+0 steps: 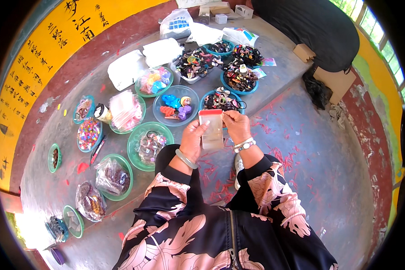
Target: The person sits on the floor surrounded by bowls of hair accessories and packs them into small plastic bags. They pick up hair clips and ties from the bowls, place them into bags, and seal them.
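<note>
1. One small clear packet [213, 131] with a red top edge, held up in front of the torso, between both hands, above the lower floor [328, 135].
2. Left hand [192, 140]: fingers closed on packet's left side, thumb over its face. Pale bangle [186, 159] at wrist.
3. Right hand [237, 125]: fingertips pinched together at upper right corner of same packet. Light-coloured bracelet [244, 145] at wrist.
4. Just beyond the hands: blue basin [244, 105] heaped with dark hair ties. To its left, translucent blue bowl [175, 122] with blue, orange and purple pieces.
5. Nearer, left of left hand: green basin [134, 144], bagged items inside.
6. Farther left: pale pink packets [123, 110] piled in another green basin; bowl of multicoloured bits [88, 134] beside it.
7. Far side of raised ledge [279, 67]: white bags [127, 69], more basins of dark ties.
8. Red scraps [283, 159] strewn over lower floor, right.
9. Outermost left: yellow wall [45, 45], dark writing.
</note>
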Demonstrator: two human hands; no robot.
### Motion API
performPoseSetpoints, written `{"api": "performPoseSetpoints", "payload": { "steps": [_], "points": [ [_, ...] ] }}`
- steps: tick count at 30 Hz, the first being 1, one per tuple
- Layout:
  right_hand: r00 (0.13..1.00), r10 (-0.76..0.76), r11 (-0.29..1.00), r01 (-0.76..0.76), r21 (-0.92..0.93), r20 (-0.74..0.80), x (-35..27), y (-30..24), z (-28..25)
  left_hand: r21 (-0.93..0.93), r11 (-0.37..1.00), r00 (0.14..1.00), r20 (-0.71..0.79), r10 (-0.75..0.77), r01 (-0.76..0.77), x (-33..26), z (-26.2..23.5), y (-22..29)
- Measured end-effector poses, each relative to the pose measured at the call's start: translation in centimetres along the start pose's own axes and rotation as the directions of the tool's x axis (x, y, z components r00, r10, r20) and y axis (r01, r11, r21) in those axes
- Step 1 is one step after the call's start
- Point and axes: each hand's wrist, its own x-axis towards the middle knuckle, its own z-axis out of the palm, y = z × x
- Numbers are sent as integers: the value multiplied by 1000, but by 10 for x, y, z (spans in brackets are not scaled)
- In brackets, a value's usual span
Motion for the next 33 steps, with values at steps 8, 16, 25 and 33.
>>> {"api": "performPoseSetpoints", "payload": {
  "steps": [8,16,25,33],
  "points": [
    [983,-168,951,143,-276,-72,-4,-7,1,42,998,998,-39,56,-55,8,-7,-8],
    [964,-264,908,244,-341,-15,-7,-10,2,114,992,999,-8,53,-52,11,-13,-13],
    [997,-73,990,70,-126,-24,3,5,-1,104,994,1000,22,8,-11,7,-12,-9],
    [988,155,959,-154,236,15,3,-7,-2,-36,999,1000,9,-5,6,6,-11,-4]
  ]
}}
